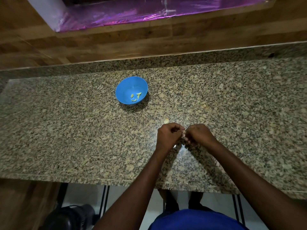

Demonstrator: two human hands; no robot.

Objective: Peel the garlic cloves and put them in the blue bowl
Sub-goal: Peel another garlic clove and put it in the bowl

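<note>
The blue bowl (126, 85) stands on the granite counter, left of centre, with several pale peeled garlic cloves (136, 96) in its bottom. My left hand (168, 135) and my right hand (198, 134) meet fingertip to fingertip in front of me, right of the bowl. Both have curled fingers that pinch a small garlic clove (183, 134) between them; most of it is hidden by the fingers. One more garlic piece (166, 121) lies loose on the counter just beyond my left hand.
The speckled granite counter (74, 133) runs across the whole view, its near edge low in the frame. A wooden wall (116, 39) and a purple foil panel (132, 12) rise behind it. Small skin scraps (204, 105) lie to the right of the bowl.
</note>
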